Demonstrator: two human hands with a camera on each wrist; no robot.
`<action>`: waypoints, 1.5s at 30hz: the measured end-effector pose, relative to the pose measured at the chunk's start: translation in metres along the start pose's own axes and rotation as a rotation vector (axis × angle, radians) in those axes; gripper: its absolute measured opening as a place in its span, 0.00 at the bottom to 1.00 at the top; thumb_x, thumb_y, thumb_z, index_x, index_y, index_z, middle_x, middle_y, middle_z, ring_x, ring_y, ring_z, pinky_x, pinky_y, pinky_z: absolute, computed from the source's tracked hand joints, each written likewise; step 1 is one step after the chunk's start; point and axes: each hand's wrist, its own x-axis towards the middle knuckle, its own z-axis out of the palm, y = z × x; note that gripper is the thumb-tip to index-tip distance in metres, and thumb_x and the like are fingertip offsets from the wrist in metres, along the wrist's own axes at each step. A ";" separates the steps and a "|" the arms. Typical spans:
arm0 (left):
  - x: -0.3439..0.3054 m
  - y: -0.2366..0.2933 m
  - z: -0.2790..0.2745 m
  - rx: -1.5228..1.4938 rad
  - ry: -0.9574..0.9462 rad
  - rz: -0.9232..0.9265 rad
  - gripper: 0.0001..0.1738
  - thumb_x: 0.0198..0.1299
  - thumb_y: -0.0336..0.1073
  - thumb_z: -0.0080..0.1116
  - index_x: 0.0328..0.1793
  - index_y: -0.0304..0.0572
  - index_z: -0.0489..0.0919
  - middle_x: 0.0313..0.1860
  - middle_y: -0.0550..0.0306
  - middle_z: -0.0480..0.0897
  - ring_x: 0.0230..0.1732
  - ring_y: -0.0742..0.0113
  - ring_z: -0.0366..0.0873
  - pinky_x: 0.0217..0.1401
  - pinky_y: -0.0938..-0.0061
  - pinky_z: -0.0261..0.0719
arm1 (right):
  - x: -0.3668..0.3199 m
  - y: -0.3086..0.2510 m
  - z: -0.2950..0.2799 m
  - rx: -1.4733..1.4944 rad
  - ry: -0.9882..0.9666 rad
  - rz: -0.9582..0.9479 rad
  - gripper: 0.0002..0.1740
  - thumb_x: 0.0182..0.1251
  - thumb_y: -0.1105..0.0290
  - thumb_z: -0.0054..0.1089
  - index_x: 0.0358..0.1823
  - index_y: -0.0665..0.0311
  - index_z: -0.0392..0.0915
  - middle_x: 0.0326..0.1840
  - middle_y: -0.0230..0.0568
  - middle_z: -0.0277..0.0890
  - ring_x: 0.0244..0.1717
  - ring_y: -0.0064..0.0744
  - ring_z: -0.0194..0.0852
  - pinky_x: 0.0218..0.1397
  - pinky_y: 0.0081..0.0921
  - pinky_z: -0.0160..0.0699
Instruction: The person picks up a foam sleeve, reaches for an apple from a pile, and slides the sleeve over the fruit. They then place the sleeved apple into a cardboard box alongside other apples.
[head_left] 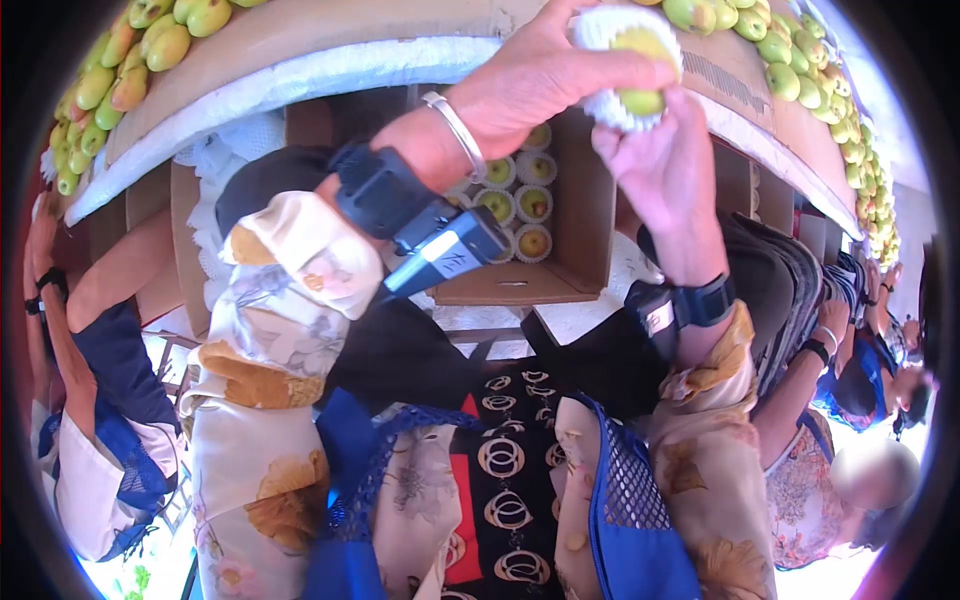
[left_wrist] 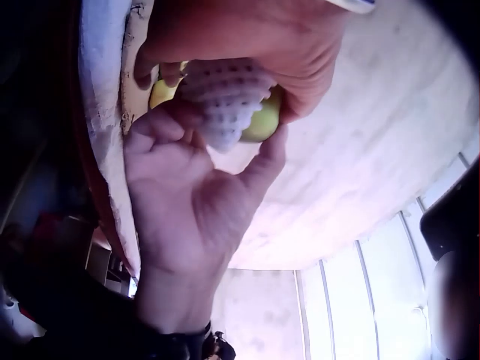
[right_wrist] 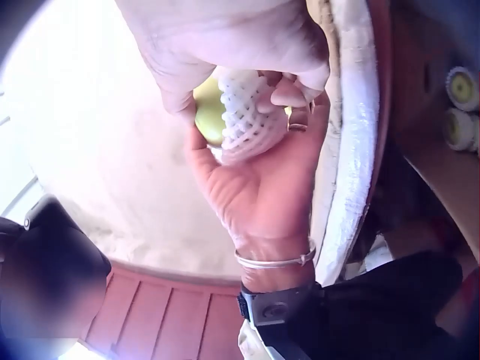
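Note:
A yellow-green, apple- or pear-like fruit (head_left: 645,45) in a white foam net (head_left: 603,28) is up above the table's near edge, held between both hands. My left hand (head_left: 525,85), with a pale bangle at the wrist, grips it from the left, thumb across its front. From below and right, my right hand (head_left: 665,170) holds the netted fruit with its fingertips. Both wrist views show the foam net (right_wrist: 247,112) round part of the fruit, its bare green side (right_wrist: 210,112) showing. Some fingers are hidden behind the net.
Below my hands an open cardboard box (head_left: 520,290) holds rows of netted fruit (head_left: 533,242). Loose fruit is heaped on the table at left (head_left: 125,65) and right (head_left: 800,60). White foam nets (head_left: 225,155) hang beside the box. Other people sit close on both sides.

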 end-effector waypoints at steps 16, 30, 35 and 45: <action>-0.024 0.068 -0.033 0.019 0.413 0.184 0.20 0.59 0.42 0.50 0.52 0.38 0.67 0.53 0.48 0.70 0.53 0.60 0.67 0.55 0.68 0.65 | 0.076 0.138 -0.188 -0.213 0.774 0.326 0.18 0.52 0.51 0.60 0.40 0.51 0.71 0.28 0.30 0.67 0.26 0.22 0.64 0.24 0.17 0.64; -0.037 0.063 -0.059 0.042 0.517 0.189 0.19 0.59 0.39 0.50 0.53 0.37 0.67 0.53 0.49 0.71 0.54 0.60 0.67 0.57 0.67 0.65 | 0.166 0.190 -0.267 -0.159 0.814 0.233 0.25 0.53 0.51 0.61 0.49 0.56 0.70 0.43 0.33 0.68 0.41 0.27 0.66 0.40 0.22 0.69; -0.036 0.062 -0.062 0.046 0.532 0.177 0.19 0.59 0.39 0.50 0.54 0.37 0.67 0.53 0.49 0.71 0.55 0.60 0.68 0.57 0.67 0.65 | 0.177 0.197 -0.278 -0.148 0.841 0.237 0.24 0.55 0.54 0.59 0.49 0.57 0.70 0.43 0.34 0.69 0.41 0.28 0.67 0.40 0.23 0.70; -0.031 0.061 -0.064 0.049 0.554 0.155 0.19 0.59 0.37 0.50 0.54 0.37 0.67 0.53 0.50 0.71 0.55 0.60 0.68 0.58 0.66 0.65 | 0.187 0.198 -0.278 -0.119 0.873 0.234 0.22 0.58 0.58 0.56 0.51 0.60 0.69 0.42 0.36 0.70 0.41 0.30 0.70 0.40 0.25 0.72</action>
